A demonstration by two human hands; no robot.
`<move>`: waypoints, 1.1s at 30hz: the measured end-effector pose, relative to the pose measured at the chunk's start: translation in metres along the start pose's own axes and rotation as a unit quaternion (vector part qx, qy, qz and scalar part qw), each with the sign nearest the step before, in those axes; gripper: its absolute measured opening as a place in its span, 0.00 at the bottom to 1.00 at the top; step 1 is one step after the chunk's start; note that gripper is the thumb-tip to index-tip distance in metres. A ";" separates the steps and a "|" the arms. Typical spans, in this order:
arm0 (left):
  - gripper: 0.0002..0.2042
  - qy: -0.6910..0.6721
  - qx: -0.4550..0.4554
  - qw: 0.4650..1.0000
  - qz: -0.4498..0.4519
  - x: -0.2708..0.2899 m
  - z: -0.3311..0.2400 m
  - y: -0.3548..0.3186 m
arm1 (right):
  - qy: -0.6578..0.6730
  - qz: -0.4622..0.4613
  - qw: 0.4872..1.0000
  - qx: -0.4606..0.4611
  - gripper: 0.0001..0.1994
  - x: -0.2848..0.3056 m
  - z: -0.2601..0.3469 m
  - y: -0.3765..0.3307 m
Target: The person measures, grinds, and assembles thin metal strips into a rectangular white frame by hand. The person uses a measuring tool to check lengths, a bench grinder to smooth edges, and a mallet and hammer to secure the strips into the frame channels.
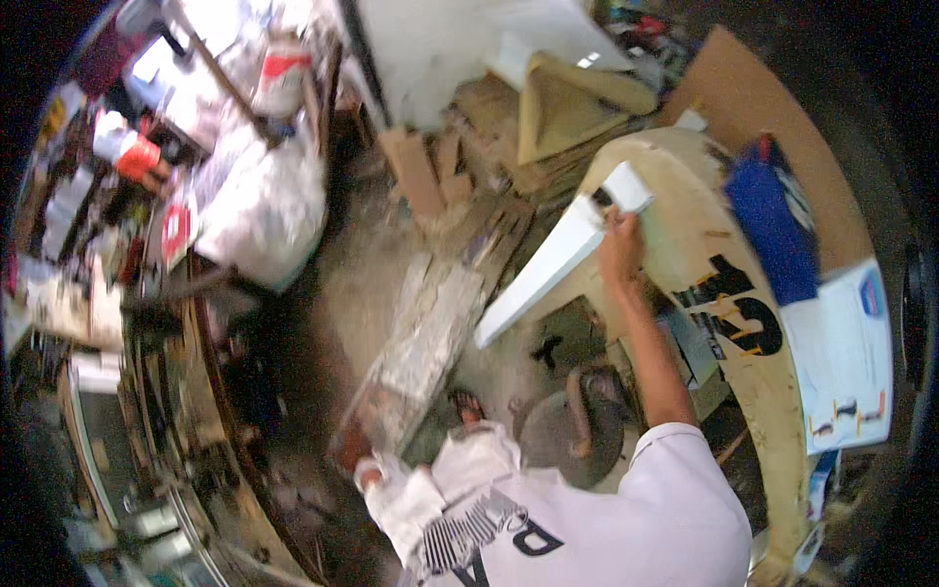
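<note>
A long white tapered piece (548, 266) slants across the middle, narrow toward me and wider at its far end, over a curved tan board (675, 181). My right hand (623, 249) reaches forward to its far part, with the fingers closed at its edge. Beside the fingertips is a dark gap or a small dark thing, too blurred to name. The tan board bears large black markings. I cannot make out my left hand; a brown blurred shape beside the white cloth at my lower left could be a limb.
A blue cloth or bag (773, 220) and a white printed sheet (841, 357) lie along the right. A rough grey plank (421, 342) stands left of the white piece. A large pale sack (264, 210) and a cluttered bench are at left. Another person (132, 152) is far left.
</note>
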State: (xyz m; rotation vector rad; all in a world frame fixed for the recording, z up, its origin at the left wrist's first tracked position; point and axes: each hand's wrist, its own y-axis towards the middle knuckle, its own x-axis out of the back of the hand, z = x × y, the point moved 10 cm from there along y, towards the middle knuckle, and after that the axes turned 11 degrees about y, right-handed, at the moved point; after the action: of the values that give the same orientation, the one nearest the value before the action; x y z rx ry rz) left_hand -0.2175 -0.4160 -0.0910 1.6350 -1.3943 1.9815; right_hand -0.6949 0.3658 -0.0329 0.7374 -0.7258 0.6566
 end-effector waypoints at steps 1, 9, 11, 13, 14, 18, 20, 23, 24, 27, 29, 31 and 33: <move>0.20 -0.013 0.007 1.000 -0.013 0.008 0.026 -0.014 | -0.004 -0.028 0.999 0.020 0.15 0.004 0.016 -0.007; 0.24 -0.140 -0.052 0.989 -0.001 0.017 -0.092 0.056 | -0.118 -0.042 0.991 0.047 0.14 0.081 -0.002 0.091; 0.23 -0.153 -0.090 0.984 -0.003 0.018 -0.110 0.071 | -0.139 -0.029 0.990 -0.007 0.13 0.115 0.007 0.095; 0.23 -0.224 -0.089 0.971 -0.001 0.023 -0.106 0.103 | -0.125 -0.078 0.988 0.046 0.13 0.174 0.020 0.120; 0.22 -0.246 -0.094 0.965 -0.005 0.021 -0.099 0.115 | -0.105 -0.107 0.983 0.108 0.13 0.209 0.034 0.133; 0.23 -0.275 -0.188 0.942 -0.046 0.051 -0.135 0.165 | -0.217 -0.190 0.933 0.215 0.14 0.344 0.154 0.158; 0.24 -0.235 -0.253 0.938 -0.007 0.058 -0.166 0.191 | -0.155 -0.123 0.957 0.211 0.16 0.398 0.168 0.182; 0.22 -0.216 -0.291 0.930 -0.058 0.090 -0.230 0.217 | -0.131 -0.078 0.967 0.205 0.15 0.394 0.147 0.197; 0.22 -0.223 -0.301 0.925 -0.058 0.096 -0.239 0.216 | -0.108 -0.072 0.971 0.202 0.15 0.378 0.133 0.193; 0.22 -0.260 -0.330 0.907 -0.036 0.106 -0.238 0.242 | -0.114 -0.077 0.972 0.192 0.13 0.317 0.103 0.172; 0.22 -0.231 -0.338 0.911 -0.037 0.115 -0.242 0.236 | -0.165 -0.091 0.968 0.164 0.13 0.314 0.117 0.160; 0.22 -0.214 -0.337 0.916 -0.039 0.121 -0.235 0.239 | -0.187 -0.213 0.943 0.172 0.07 0.352 0.140 0.150; 0.21 -0.213 -0.350 0.911 -0.035 0.136 -0.242 0.240 | -0.203 -0.204 0.938 0.196 0.06 0.422 0.186 0.159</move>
State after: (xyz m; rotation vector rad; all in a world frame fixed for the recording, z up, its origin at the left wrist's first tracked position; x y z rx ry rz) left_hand -0.5846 -0.4101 -0.0828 1.7426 -1.8617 0.9019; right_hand -0.6322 0.4256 0.4473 1.3768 -0.7918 0.2646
